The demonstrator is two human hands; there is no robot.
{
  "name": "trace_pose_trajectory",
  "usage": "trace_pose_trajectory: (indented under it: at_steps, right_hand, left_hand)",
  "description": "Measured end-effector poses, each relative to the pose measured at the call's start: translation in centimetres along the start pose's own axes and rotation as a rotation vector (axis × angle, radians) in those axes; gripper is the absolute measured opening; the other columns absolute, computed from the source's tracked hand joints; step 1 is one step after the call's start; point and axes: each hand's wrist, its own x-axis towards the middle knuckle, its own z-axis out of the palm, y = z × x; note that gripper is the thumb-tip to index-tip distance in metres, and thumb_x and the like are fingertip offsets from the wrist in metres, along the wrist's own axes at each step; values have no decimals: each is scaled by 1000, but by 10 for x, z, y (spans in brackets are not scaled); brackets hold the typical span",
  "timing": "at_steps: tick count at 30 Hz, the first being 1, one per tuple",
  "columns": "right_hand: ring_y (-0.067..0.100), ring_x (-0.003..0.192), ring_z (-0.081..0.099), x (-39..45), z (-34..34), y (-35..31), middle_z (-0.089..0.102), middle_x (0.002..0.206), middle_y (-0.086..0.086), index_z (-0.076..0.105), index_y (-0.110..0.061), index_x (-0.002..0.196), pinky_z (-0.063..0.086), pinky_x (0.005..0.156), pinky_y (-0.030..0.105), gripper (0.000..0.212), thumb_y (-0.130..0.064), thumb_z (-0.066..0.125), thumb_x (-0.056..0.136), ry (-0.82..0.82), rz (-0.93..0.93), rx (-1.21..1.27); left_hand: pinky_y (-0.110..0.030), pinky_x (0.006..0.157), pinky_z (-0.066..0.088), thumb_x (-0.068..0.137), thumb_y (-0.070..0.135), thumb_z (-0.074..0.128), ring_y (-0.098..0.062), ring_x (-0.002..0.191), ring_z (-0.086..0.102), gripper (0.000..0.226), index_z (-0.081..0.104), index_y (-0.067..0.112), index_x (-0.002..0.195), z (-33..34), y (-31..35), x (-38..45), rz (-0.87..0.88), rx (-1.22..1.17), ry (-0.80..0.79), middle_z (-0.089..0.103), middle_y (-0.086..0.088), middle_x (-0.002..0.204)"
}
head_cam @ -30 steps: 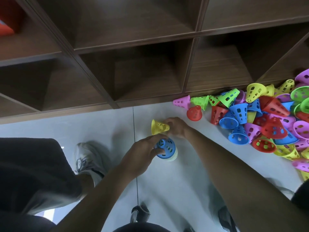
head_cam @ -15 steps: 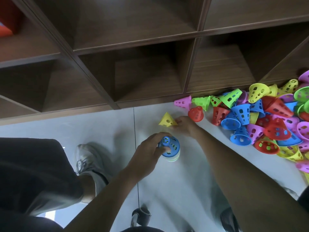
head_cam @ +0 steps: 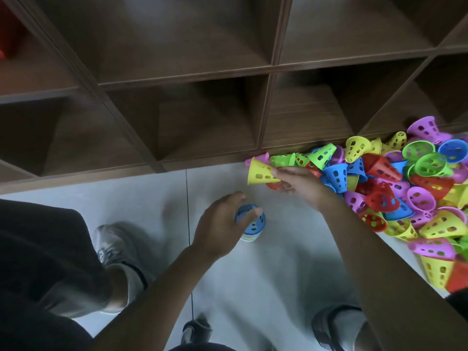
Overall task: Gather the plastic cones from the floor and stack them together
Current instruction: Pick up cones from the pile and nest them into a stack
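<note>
A: Cones [head_cam: 395, 188] in many colours are mostly lying in a loose heap on the floor [head_cam: 278, 269], against the foot of the wooden shelf [head_cam: 268, 69], at our right side. How far are we, do you think?

B: Not far, we judge. We have only one small stack [head_cam: 250, 222] standing on the floor in front of us, with a blue cone on top and a few pale rims showing under it — how many we cannot count. The heap looks much bigger than the stack, so most of the work is left.

A: And our hands?

B: Our left hand [head_cam: 220, 224] is curled around the stack and holds it steady. Our right hand [head_cam: 296, 183] pinches a yellow cone [head_cam: 260, 173] by its side, lifted off the floor, at the near edge of the heap. A red cone [head_cam: 274, 185] shows just under this hand; we cannot tell if the fingers also touch it.

A: So the next step is to bring the yellow one over the blue top?

B: Probably yes — it must be turned wide end down first, because now it lies sideways in the fingers.

A: Is something inside the shelf?

B: The compartments we see look dark and hold nothing we can make out; only at the far left there is something red [head_cam: 7, 39] in one, too cut off to name.
</note>
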Motion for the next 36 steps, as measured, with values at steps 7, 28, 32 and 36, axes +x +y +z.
trace_pose_trajectory:
  at_steps: [7,28,32,36]
  right_hand:
    - [15,78,62,-31,9,-48,67,91,19,75,-13,107,54,71,19,27,-34,70,91,-98,-114,-169]
    - [20,99,71,-32,-38,-56,73,110,1,68,-19,117,54,96,40,40,-51,51,99,56,-8,-274]
    - [24,102,69,-24,-59,-25,69,117,7,62,-13,126,56,87,36,40,-43,53,101,167,112,-188]
    - [23,98,68,-18,-72,12,63,124,7,53,-18,135,54,93,42,43,-43,53,100,273,238,-198]
  left_hand:
    - [-38,83,54,82,52,73,-20,106,60,50,56,24,120,-27,21,15,66,141,405,58,6,117]
    - [-27,63,50,83,35,78,-10,76,62,26,61,30,102,-25,40,1,-35,-132,133,66,8,82]
    - [-30,67,53,84,35,76,-8,75,65,25,60,31,102,-13,36,-1,-50,-128,55,69,9,83]
    - [-36,69,55,83,34,74,-10,77,67,25,58,29,101,-3,25,-2,-52,-128,18,70,6,85]
